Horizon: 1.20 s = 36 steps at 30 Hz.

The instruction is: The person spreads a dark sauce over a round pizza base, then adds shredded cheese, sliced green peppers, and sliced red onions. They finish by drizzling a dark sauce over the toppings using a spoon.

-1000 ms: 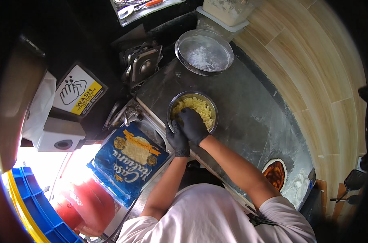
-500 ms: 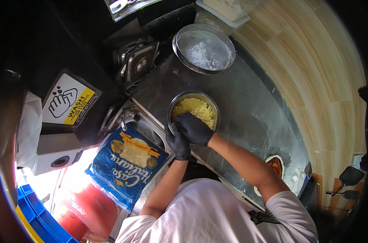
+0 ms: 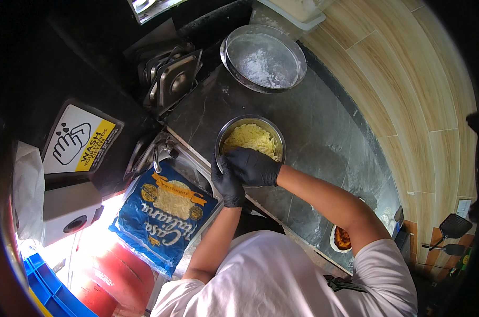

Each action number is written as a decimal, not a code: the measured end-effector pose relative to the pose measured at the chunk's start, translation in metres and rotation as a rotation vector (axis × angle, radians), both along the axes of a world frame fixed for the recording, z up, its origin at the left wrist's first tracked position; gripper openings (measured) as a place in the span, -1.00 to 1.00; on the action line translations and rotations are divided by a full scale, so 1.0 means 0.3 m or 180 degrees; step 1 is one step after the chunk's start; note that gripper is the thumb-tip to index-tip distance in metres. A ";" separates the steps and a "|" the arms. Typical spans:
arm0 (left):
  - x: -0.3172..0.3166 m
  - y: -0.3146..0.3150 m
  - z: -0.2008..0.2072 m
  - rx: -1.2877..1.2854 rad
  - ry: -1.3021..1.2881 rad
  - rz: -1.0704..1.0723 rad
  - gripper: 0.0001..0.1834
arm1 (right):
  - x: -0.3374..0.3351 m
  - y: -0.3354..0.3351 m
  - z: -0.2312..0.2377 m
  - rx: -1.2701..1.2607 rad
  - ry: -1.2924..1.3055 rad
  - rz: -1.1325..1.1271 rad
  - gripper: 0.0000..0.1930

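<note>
A round metal bowl [image 3: 279, 133] stands on the dark counter, filled with a heap of pale yellow shredded cheese [image 3: 250, 137]. My left hand [image 3: 228, 184], in a black glove, grips the bowl's near left side with its fingers up along the wall. Across the bowl's near part lies my right hand [image 3: 254, 167], also black-gloved. Its fingers curl down over the cheese toward the left hand. What is under them is hidden.
Farther back sits a wide round metal sieve [image 3: 297, 66] with white flour. Metal lids [image 3: 178, 76] lean at its left. A blue printed bag [image 3: 163, 211] lies over the sink by the tap [image 3: 157, 158]. Dough with red sauce [image 3: 342, 239] rests at the counter's right.
My right hand has shifted slightly and lies flatter over the near rim. The cheese looks more gathered into a mound. The whole view has tilted a little; the left hand keeps its grip.
</note>
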<state>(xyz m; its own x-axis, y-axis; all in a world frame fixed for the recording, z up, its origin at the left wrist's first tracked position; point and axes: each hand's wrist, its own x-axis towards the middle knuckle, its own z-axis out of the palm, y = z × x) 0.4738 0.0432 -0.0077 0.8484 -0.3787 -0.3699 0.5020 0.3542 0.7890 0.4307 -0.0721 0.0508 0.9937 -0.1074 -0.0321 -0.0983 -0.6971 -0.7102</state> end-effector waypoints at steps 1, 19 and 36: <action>-0.001 0.000 0.006 0.0159 0.0099 -0.0001 -0.58 | -0.014 0.006 0.012 -0.0017 0.0002 -0.0012 -0.75; -0.061 -0.019 0.072 0.0121 0.0247 0.0119 -0.60 | -0.122 0.057 0.042 -0.0340 0.0745 -0.0485 -0.73; -0.072 0.033 0.125 0.0725 -0.2283 -0.0318 -0.40 | -0.139 -0.134 -0.124 0.5040 0.0328 -0.2647 -0.68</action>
